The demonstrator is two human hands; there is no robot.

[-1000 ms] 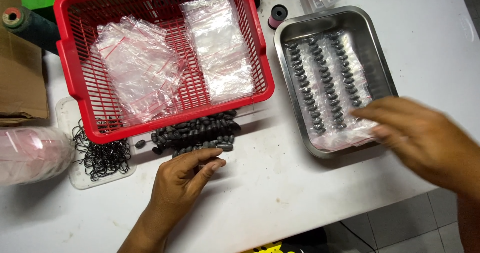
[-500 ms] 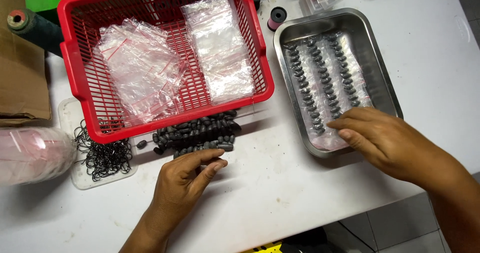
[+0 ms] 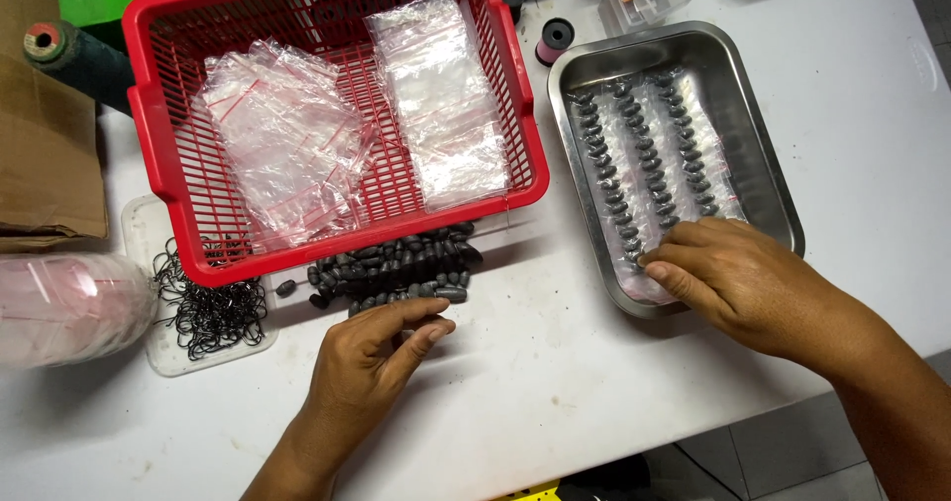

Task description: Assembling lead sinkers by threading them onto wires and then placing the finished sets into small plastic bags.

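Note:
My left hand (image 3: 371, 357) lies on the white table (image 3: 555, 392), fingers stretched out and apart, tips touching the near edge of a pile of small dark oval weights (image 3: 396, 263). It holds nothing. My right hand (image 3: 738, 283) reaches into the near end of a steel tray (image 3: 763, 154). Its thumb and forefinger pinch the near edge of a clear plastic bag (image 3: 649, 164) lying in the tray, which holds rows of dark weights.
A red plastic basket (image 3: 149, 154) with clear zip bags (image 3: 282, 140) stands behind the pile. A clear lid with black wire hooks (image 3: 208, 313) lies at the left, beside a pinkish bag roll (image 3: 64, 308) and a cardboard box (image 3: 45, 154). Spools stand at the back.
My right hand has moved left from the tray's near right corner onto the bag at the tray's near end. The left hand has barely moved.

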